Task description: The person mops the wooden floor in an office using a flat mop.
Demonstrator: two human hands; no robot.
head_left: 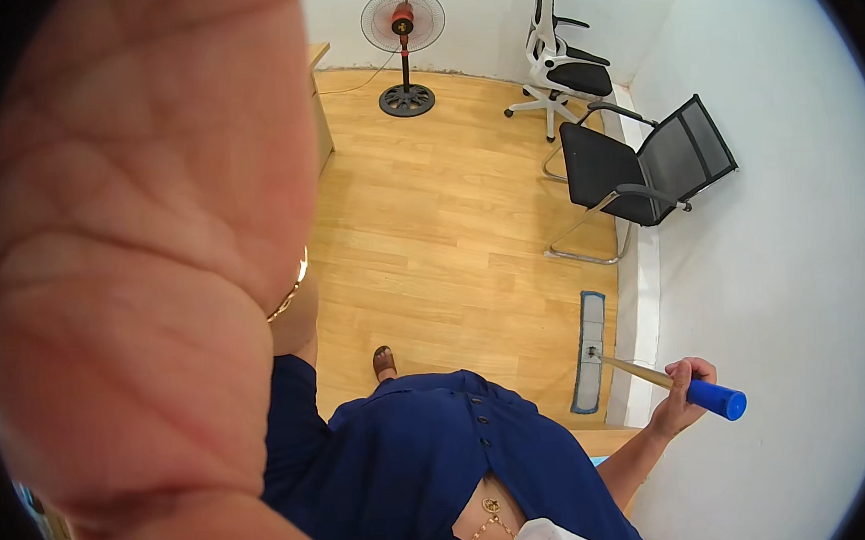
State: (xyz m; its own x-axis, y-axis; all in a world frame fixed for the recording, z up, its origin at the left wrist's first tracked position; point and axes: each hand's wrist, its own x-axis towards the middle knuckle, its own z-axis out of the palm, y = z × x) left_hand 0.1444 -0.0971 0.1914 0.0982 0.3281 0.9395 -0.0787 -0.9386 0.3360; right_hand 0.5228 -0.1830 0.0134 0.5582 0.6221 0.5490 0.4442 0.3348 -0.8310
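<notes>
A palm, apparently my left hand [141, 260], fills the left side close to the lens, its forearm entering from the lower edge. Its fingers run out of the picture, so whether it holds anything is hidden. At the right, my right hand [681, 398] is closed round the handle of a flat mop [644, 373], just below its blue end grip. The pole slants down to the left, to a long grey mop head [588, 354] with a blue border, lying on the floor beside the wall. Behind the palm shows part of a bare limb with a gold band [295, 288].
A black mesh armchair [606, 163] stands against the right wall, with a white-and-black swivel chair [578, 77] behind it. A pedestal fan [402, 26] stands at the far wall, its cord running left toward a wooden cabinet [323, 117]. Wood-look floor [439, 219] lies between.
</notes>
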